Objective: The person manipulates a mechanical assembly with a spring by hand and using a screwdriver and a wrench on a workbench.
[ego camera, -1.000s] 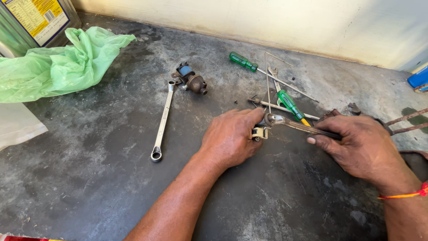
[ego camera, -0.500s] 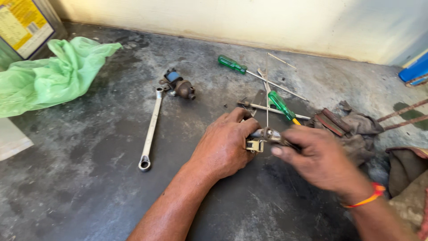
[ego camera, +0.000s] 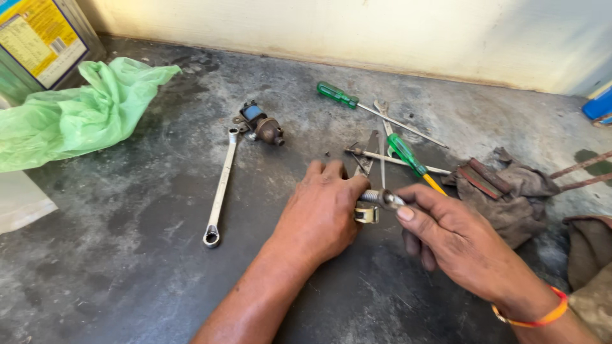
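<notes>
You have a small metal clamp (ego camera: 368, 213) with a threaded screw pinned on the grey workbench (ego camera: 127, 280), just in front of the scattered tools, and you look to be in the middle of turning or fitting that screw. Your left hand (ego camera: 322, 213) lies palm down over the clamp, fingers curled shut around its band to steady it against the bench. Your right hand (ego camera: 456, 239) comes in from the right, thumb and forefinger pinched closed on the screw's head end (ego camera: 386, 199), the wrist with its orange band raised slightly off the surface. The next move likely calls for a firm hold from the left so the band does not spin, and a small twist from the right fingertips. Just behind your hands lie two green-handled screwdrivers (ego camera: 408, 153), farther left a long spanner (ego camera: 221, 191) and a small brown fitting (ego camera: 261, 126), with a greasy rag (ego camera: 503, 191) to the right.
</notes>
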